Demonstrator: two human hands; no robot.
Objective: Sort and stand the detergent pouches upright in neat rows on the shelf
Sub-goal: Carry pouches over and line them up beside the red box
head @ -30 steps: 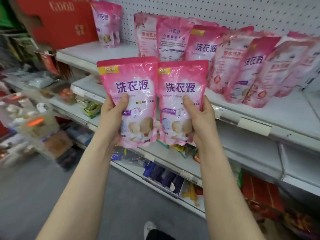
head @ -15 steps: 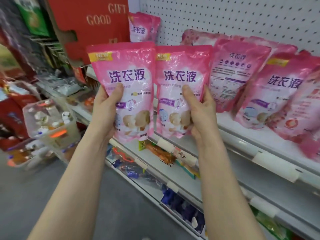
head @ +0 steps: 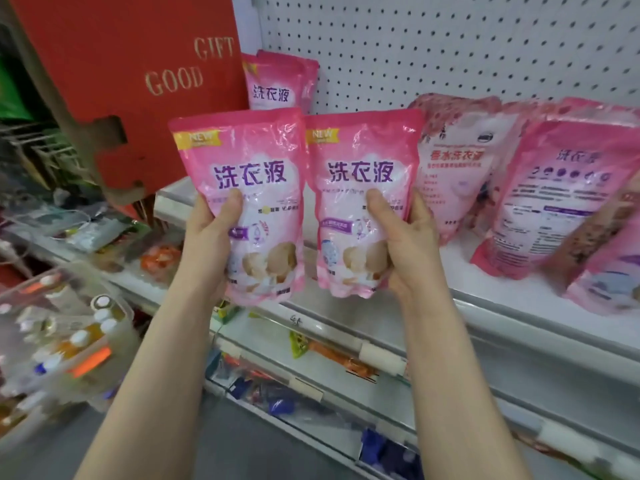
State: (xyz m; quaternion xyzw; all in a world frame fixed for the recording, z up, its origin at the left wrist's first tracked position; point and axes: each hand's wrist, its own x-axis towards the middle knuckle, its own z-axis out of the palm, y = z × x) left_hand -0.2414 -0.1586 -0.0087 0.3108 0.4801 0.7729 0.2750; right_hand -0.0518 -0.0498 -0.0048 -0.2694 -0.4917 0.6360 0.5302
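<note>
Pouches of pink detergent are held up, one in each hand, in front of the shelf point(head: 485, 282). The left hand point(head: 207, 244) is wrapped tight around the left pouch point(head: 242, 188), with the thumb on the front. The right hand point(head: 401, 244) is wrapped tight around the right pouch point(head: 360, 181) the same way. The two hands are apart, but the two pouches touch along their sides. Both pouches stand tall, long side up and down, tops up, fronts facing the camera. They hang in the air and do not rest on the shelf.

On the white shelf, to the right, more pink pouches point(head: 464, 161) lean back and tip to the side. One of them point(head: 554, 188) shows its back. At the back, by the left end, a further pouch point(head: 273, 84) stands upright, and the held pouches hide its lower part. A white wall with little holes point(head: 450, 46) is behind the shelf. A red box point(head: 131, 81) with gold words "GOOD GIFT" stands at the left.

Lower shelves point(head: 346, 344) hold small packs that are too blurry to tell. A clear bin point(head: 62, 341) at the left is blurry too. The pouch at the far right is cut off by the edge.
</note>
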